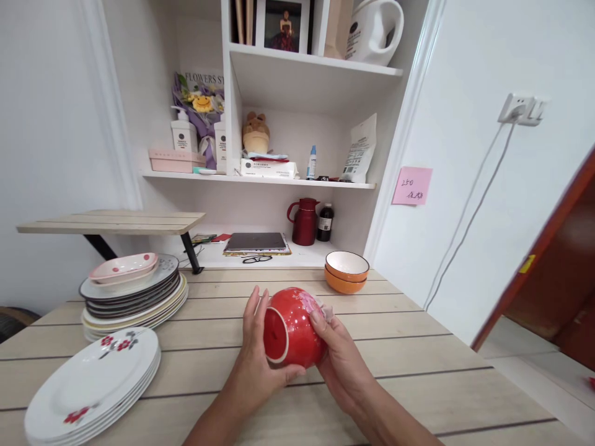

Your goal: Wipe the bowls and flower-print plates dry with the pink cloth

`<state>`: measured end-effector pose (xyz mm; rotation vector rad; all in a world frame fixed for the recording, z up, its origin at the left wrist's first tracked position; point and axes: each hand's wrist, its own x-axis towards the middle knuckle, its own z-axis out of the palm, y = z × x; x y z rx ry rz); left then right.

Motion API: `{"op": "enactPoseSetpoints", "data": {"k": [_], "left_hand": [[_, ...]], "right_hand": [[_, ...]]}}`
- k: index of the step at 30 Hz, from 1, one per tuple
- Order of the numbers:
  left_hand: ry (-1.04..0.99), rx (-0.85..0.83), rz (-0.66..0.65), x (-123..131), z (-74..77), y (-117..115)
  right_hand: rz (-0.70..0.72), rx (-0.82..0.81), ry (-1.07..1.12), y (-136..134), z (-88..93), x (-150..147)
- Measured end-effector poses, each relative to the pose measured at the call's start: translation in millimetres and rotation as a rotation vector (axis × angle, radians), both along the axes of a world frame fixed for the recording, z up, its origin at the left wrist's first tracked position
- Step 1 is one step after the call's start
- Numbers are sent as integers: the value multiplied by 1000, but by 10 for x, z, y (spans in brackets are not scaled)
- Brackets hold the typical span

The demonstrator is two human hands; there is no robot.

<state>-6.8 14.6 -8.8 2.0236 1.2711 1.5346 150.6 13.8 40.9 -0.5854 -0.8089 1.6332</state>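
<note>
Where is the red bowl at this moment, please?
In the head view, the red bowl is held on its side between the left hand and right hand, just below centre, nearer and left of the orange bowls.

this is looking like a home: white built-in shelves [297,80] are holding a framed picture [284,28], a wrapped bouquet [201,104] and a pump bottle [184,135]; a red jug [305,222] is standing near a closed laptop [257,241] and glasses [257,259]; stacked white plates [93,384] and orange bowls [346,283] are resting on a slatted wooden surface [418,371], and a handwritten pink note [412,186] is sticking to the wall [474,56].
</note>
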Motion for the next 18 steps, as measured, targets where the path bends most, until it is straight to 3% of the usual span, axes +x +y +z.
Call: {"op": "enactPoseSetpoints", "data": {"k": [10,18], "left_hand": [[-129,-45,-121,6,41,-20],[-703,-414,-492,79,159,-81]], "right_hand": [[115,66,-24,-8,31,61],[177,45,-79,-46,-15,53]]}}
